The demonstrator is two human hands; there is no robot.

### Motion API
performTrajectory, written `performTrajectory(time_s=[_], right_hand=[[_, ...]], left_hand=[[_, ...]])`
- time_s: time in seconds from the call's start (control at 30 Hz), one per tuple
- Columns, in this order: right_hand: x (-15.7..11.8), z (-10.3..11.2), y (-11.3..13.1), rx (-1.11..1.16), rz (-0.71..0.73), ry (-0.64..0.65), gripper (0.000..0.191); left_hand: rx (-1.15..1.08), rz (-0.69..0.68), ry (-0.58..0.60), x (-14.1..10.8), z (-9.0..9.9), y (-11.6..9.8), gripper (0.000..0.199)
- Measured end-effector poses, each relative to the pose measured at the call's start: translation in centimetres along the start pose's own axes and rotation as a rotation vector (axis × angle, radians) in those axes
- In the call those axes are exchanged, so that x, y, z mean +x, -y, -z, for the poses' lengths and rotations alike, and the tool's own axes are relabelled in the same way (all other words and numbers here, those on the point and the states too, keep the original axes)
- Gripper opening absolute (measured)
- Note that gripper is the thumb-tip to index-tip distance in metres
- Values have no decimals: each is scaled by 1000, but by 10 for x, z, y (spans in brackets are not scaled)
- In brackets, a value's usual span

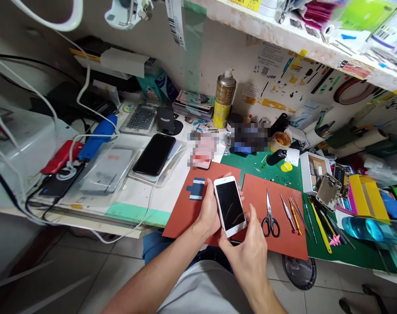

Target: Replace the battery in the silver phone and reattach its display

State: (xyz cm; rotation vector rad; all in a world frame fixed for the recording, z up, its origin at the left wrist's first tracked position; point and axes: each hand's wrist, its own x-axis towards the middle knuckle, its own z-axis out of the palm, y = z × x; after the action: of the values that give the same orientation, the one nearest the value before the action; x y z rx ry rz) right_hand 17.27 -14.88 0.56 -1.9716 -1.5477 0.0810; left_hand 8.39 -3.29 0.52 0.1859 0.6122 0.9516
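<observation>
Smartphone (230,207), white-framed, screen dark: above the brown mats (181,213), near the bench's (129,192) front edge. Your left hand (211,213) and right hand (252,242) both grasp it, fingers round its edges. Risk, judged: a loosened grip on smooth edges could drop it to the floor (83,261). Screen streaks: crack or glare, cannot tell; if crack, pressure might spread it. Count: this smartphone, 1; black smartphone (154,155), 1; scissors (269,211), 1 pair; mats, 2; spray can (224,98), 1.
</observation>
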Motion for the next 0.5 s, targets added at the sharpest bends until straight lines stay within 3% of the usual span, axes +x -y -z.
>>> performTrajectory(time_s=[0.17, 0.5], right_hand=[[-13, -13, 12, 9, 119, -140, 84], [-20, -21, 7, 98, 114, -120, 86]], left_hand=[[-75, 22, 99, 0, -1, -7, 76], [-46, 7, 107, 3, 0, -10, 73]])
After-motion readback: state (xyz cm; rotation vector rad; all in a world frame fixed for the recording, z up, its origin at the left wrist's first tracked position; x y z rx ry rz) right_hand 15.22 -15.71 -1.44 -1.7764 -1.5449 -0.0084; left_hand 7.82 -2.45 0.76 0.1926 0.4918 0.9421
